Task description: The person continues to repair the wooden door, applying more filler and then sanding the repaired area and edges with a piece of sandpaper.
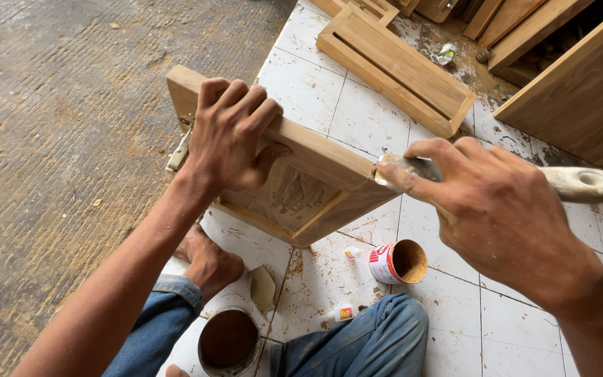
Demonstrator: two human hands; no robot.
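Red-and-white labelled can point(393, 262) lies on its side on the tiles — small yellow-labelled bottle point(343, 313) nearby.

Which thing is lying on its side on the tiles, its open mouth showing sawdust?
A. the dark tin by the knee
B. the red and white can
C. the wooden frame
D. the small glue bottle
B: the red and white can lies tipped over on the tiled floor, its mouth filled with brown sawdust, below the right hand.

This is a woodworking workshop: unfinished wooden frames point(396, 66) and panels point(581, 84) lie on a dusty tiled floor point(455, 328), near an open can point(398, 262) of sawdust.
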